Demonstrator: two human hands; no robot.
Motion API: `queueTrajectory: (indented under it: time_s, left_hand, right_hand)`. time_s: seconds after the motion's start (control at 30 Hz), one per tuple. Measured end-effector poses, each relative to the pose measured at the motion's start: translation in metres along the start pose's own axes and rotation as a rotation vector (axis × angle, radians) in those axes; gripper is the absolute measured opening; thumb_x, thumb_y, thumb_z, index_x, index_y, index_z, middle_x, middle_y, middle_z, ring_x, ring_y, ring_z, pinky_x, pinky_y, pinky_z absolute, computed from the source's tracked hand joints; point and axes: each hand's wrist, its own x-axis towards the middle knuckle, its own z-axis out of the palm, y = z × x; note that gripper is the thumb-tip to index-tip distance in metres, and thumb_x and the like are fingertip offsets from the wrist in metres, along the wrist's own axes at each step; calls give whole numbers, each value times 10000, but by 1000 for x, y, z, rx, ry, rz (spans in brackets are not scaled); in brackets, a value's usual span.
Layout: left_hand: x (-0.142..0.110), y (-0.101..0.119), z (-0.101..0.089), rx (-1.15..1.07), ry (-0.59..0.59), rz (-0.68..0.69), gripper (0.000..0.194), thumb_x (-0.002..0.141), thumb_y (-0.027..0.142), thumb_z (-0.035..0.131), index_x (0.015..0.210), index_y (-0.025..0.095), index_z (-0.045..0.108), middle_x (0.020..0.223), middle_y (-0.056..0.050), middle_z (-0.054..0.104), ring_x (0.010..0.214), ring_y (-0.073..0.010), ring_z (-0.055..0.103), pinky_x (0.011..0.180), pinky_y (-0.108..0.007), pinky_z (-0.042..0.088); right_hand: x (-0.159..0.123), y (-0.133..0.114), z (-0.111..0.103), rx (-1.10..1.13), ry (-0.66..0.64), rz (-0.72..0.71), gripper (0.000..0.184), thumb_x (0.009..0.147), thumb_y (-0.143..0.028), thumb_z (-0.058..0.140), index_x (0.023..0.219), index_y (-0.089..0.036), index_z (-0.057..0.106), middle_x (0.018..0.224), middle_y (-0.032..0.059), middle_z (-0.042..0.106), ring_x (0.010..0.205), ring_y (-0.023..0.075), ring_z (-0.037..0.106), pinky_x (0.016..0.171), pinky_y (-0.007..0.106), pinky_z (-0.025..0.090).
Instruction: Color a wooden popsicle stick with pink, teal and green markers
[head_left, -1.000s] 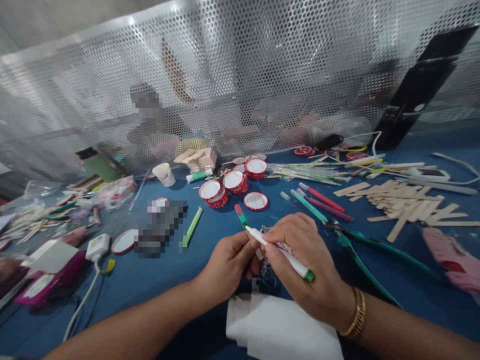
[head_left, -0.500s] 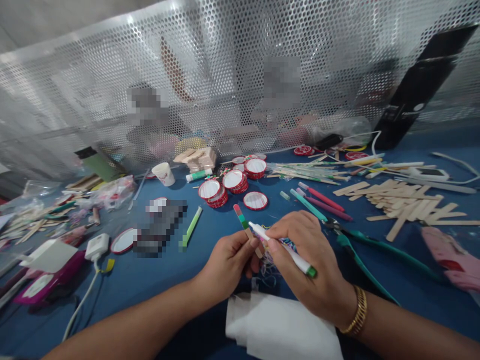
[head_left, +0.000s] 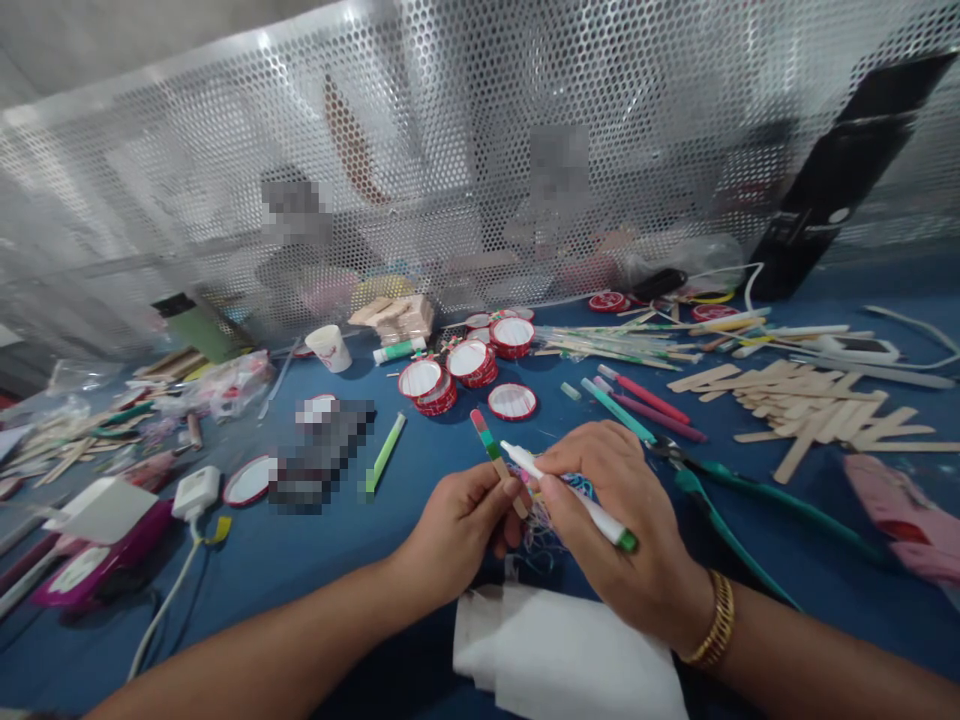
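A wooden craft stick (head_left: 485, 438) is pinched in my left hand (head_left: 465, 510), tilted up and away. Its far end is coloured red, light green and dark green; the lower part is bare wood. My right hand (head_left: 615, 500) grips a white marker (head_left: 598, 515) with a green end, its tip beside the dark green band. Whether the tip touches the stick I cannot tell. Tangled coloured threads (head_left: 551, 535) lie under both hands, partly hidden. A white cloth or paper (head_left: 562, 650) is spread below them, near the front edge.
Round red-rimmed pieces (head_left: 469, 362) stand stacked ahead, near a paper cup (head_left: 328, 348). Teal-handled pliers (head_left: 720, 520), markers (head_left: 643, 393) and loose craft sticks (head_left: 814, 405) lie to the right. Left are a white charger (head_left: 196, 492) and a green marker (head_left: 386, 452). A perforated metal panel (head_left: 450, 150) rises behind.
Almost nothing differs. The whole view has shifted very slightly, and both hands keep the same hold on the stick and marker.
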Motion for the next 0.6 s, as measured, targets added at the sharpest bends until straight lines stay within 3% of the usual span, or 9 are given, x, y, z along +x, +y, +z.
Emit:
queueTrajectory:
  time_s: [0.6]
  left_hand:
    - [0,-3,0,-14,-8,-2,409,924,539,512,758,168,555,593,24,545,476,-71,470,441,-176,318]
  right_hand:
    - [0,0,1,47,-38,-37,108,879,-118,520,903,-212,568,804,14,637,808,191,578,800,425,377]
